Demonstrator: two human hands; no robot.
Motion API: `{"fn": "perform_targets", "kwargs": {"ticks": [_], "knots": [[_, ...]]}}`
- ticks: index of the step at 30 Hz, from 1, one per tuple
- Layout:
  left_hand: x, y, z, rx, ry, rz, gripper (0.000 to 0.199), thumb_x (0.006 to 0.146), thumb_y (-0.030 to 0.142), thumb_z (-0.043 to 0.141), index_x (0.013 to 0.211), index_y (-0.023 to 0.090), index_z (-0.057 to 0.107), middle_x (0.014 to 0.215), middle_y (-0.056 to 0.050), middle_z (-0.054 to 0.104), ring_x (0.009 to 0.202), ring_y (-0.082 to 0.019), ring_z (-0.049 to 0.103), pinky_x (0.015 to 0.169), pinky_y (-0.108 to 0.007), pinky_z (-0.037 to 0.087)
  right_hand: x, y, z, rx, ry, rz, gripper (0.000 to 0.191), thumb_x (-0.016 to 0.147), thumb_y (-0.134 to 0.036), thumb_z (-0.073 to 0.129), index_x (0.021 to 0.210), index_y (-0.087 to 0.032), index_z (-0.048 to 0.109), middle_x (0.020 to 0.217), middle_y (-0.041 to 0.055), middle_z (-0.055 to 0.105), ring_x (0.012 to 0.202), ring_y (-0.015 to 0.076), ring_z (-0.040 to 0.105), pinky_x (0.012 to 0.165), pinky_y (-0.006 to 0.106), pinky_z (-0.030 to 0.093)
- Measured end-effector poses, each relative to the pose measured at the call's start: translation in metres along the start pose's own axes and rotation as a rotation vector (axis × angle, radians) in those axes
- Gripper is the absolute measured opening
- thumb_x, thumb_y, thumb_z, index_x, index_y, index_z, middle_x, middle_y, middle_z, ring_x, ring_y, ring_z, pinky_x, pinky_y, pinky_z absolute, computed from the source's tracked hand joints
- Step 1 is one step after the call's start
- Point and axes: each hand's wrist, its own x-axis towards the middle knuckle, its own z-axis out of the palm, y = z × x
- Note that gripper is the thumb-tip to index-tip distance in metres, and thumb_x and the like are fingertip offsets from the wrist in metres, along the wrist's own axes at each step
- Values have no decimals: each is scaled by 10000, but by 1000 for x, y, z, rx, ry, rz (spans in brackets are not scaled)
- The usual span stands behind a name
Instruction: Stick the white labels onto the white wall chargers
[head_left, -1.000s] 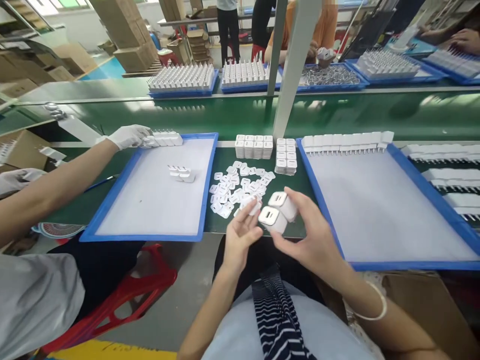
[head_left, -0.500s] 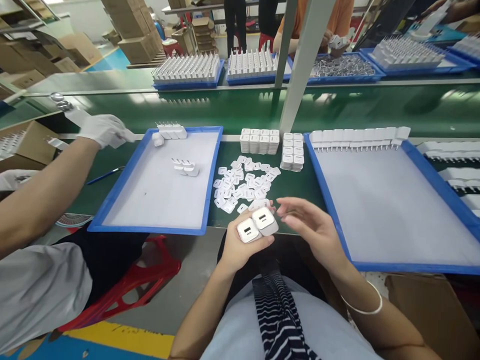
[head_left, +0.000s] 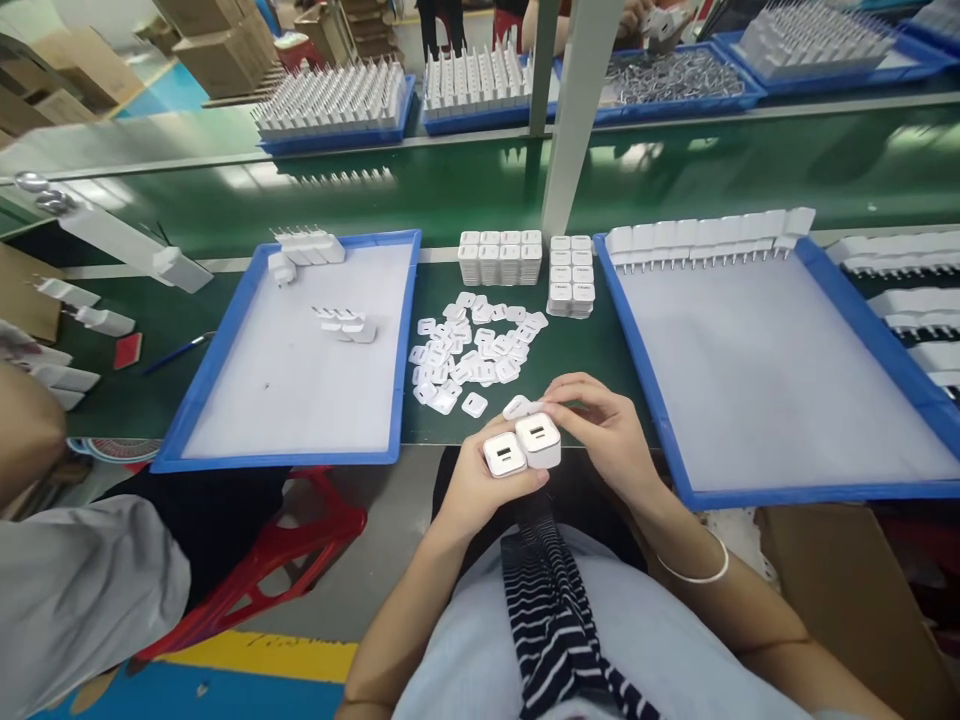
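Note:
My left hand (head_left: 474, 485) is wrapped around two white USB chargers (head_left: 537, 436), side by side with their port ends facing up. Just beyond them a small white cover (head_left: 519, 407) shows at the left fingertips. The thumb and forefinger of my right hand (head_left: 604, 430) are pinched at that cover's right end, close to the chargers. Many similar loose white covers (head_left: 480, 355) lie scattered on the green bench ahead of my hands. Behind them stand neat stacks of white covers (head_left: 500, 258) and a second group of stacks (head_left: 571, 275).
A blue-rimmed tray (head_left: 401, 380) on the left holds several white plugs. Another blue-rimmed tray (head_left: 660, 410) on the right has a row of pronged chargers (head_left: 705, 240) along its far edge. A metal post (head_left: 570, 130) rises behind the stacks. A co-worker's arm (head_left: 30, 430) is at far left.
My right hand has come in to the left, its fingertips closing at the white cover. My left hand still holds both chargers. The co-worker's gloved hand has left the left tray's side.

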Motion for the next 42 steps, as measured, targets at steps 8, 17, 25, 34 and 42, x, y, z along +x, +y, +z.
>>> {"fn": "perform_targets", "kwargs": {"ticks": [8,17,25,34,42], "knots": [[0,3,1,101,-22,100,421,674,134,826,1084,224,795,1280,-92,727,1246,-312,645,1096,-421,467,3,-15,-20,0,29,-1,189,1011,-457,578,1012,-269,561,685,-39,651,509,117,581,486,241,475],[-5,15,-7,333,-23,269,501,707,67,744,1164,272,774,1279,-77,719,1175,-286,686,1054,-414,514,-5,-45,-43,-172,-399,133,273,992,-337,635,1250,-279,703,705,-22,611,573,104,548,505,230,451],[-9,20,-9,353,-106,312,585,683,7,721,1201,276,762,1214,-68,736,1046,-255,724,927,-355,568,4,-57,-34,-70,-581,209,124,926,-265,722,1014,-196,773,606,-22,665,439,85,568,422,205,435],[-9,19,-11,416,-155,405,595,683,-26,688,1222,222,735,1213,-80,727,1013,-217,719,880,-314,576,10,-60,-31,-57,-618,324,213,874,-253,769,1067,-182,825,581,-9,677,390,63,538,373,171,426],[-11,21,-12,473,-143,396,575,680,-49,679,1185,221,733,1181,-55,723,992,-183,710,872,-271,564,10,-63,-28,-107,-605,319,222,869,-250,764,1075,-201,829,572,-13,666,397,65,534,374,168,419]]}}
